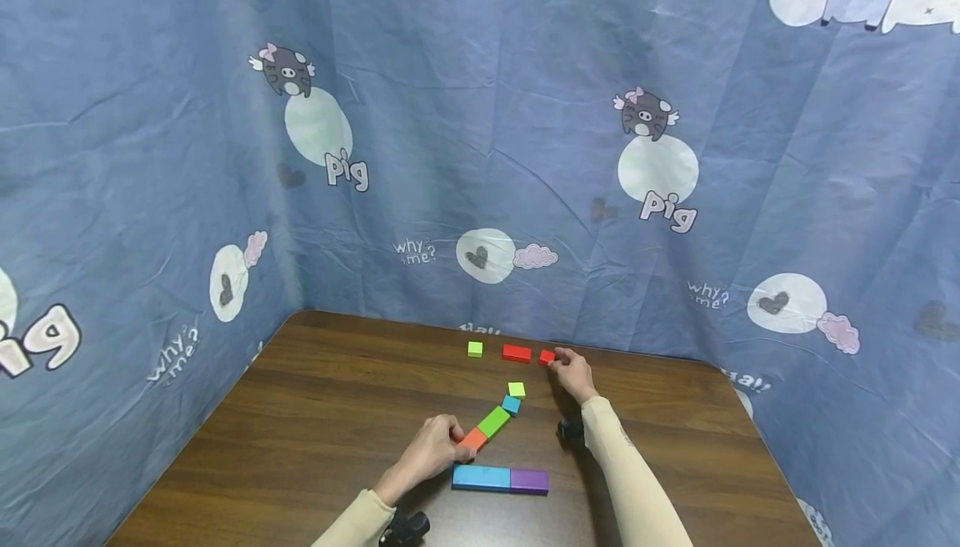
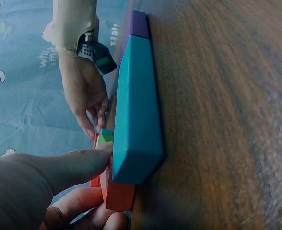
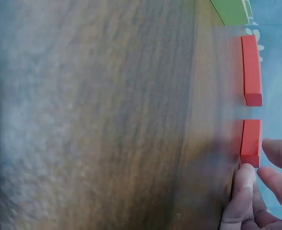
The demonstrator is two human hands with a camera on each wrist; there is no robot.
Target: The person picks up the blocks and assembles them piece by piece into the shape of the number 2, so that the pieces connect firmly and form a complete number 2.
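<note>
In the head view my left hand pinches an orange block between thumb and fingers. That block lies end to end with a green block; a small blue block and a yellow-green block continue the slanting line. My right hand reaches to the far edge, its fingertips right at the end of a small red block. In the right wrist view its fingers stand spread around that end. A longer red block lies in line with it, a gap between them.
Nearer me, a long blue block abuts a purple block on the brown wooden table. Another small yellow-green block lies at the back. A blue patterned curtain hangs behind and beside the table.
</note>
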